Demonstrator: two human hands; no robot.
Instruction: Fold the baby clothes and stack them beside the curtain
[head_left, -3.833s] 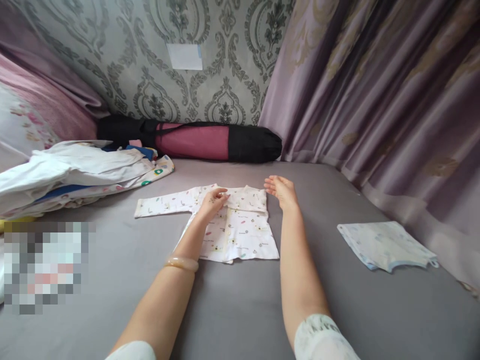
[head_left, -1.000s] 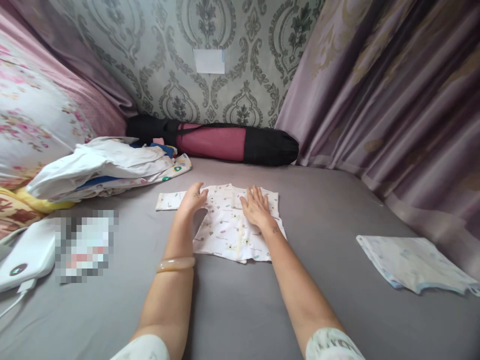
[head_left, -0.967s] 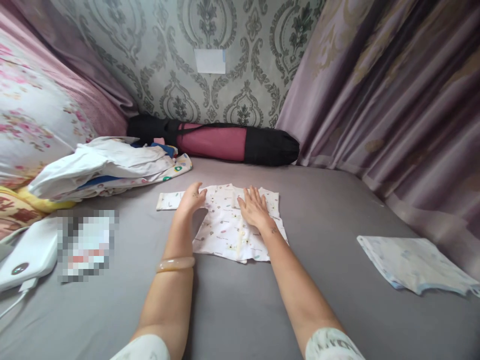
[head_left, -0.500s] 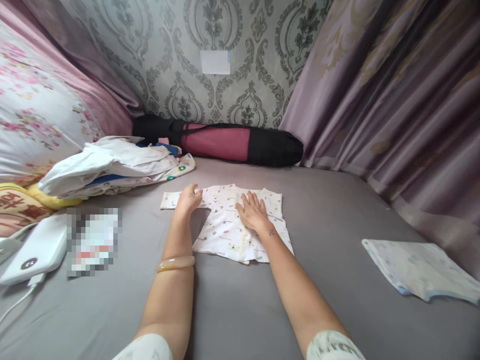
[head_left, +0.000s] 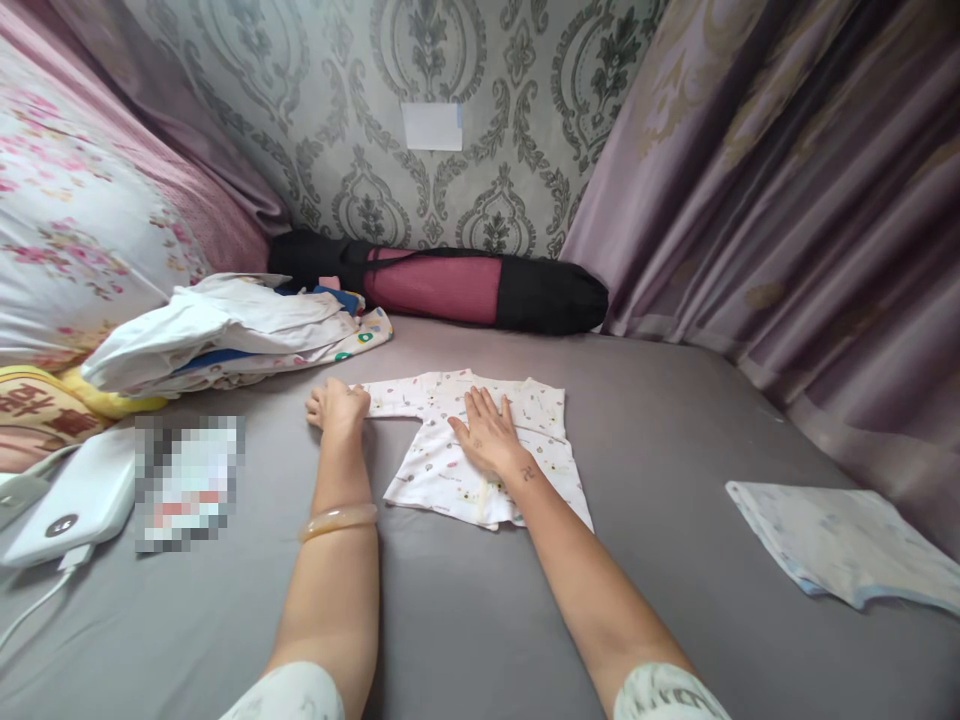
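A small white printed baby shirt (head_left: 431,470) lies spread on the grey bed sheet, its left-side sleeve stretched out and its right-side part folded inward. My left hand (head_left: 339,406) is closed at the end of that sleeve, fingers curled around the cuff, which it hides. A pale bangle (head_left: 339,522) circles my left forearm. Flat on the middle of the shirt rests my right hand (head_left: 489,432), fingers spread and palm down, covering part of the front.
A folded pale garment (head_left: 840,540) lies at the right. Heaped clothes (head_left: 225,330) sit back left, before a floral pillow (head_left: 67,220). A white power bank (head_left: 79,500) with a cable and a blurred packet (head_left: 191,485) lie left. A black-and-red long bag (head_left: 442,285) lines the wall.
My left hand has slid left along the sleeve to its cuff, and its fingers have curled. My right hand has shifted slightly left on the shirt, still flat.
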